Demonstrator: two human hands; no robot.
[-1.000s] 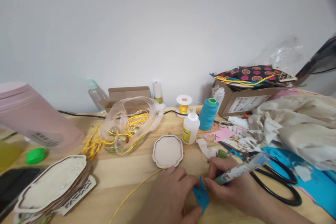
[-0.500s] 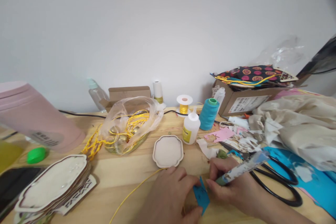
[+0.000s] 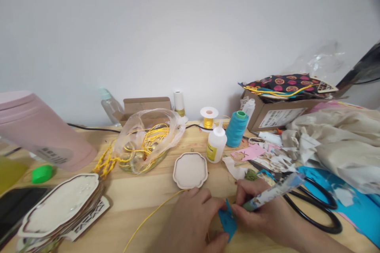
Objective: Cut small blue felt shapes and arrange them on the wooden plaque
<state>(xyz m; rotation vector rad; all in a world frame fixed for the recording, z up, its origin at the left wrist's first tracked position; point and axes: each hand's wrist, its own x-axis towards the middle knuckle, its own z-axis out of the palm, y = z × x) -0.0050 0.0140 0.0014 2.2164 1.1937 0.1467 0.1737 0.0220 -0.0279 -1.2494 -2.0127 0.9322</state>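
My left hand (image 3: 196, 221) pinches a small blue piece (image 3: 228, 221) between thumb and index finger near the front edge. Closed round a patterned pen (image 3: 274, 193), my right hand (image 3: 261, 209) rests just right of that piece, and its fingers hide the pen's tip. Dark marks show on the blue piece. A pale scalloped plaque (image 3: 190, 170) lies just beyond my left hand. Yellow cord (image 3: 148, 218) runs from beside my left fingers toward the bottom edge.
A glue bottle (image 3: 216, 144), blue thread cone (image 3: 236, 128) and yellow spool (image 3: 208, 120) stand behind. Black scissors (image 3: 314, 215) and scraps lie right. Stacked plaques (image 3: 61, 205), a pink cup (image 3: 50, 134) and a bag of bells (image 3: 148, 140) are left.
My right hand and the pen have shifted slightly left, closer to the blue piece. My left hand stays almost still.
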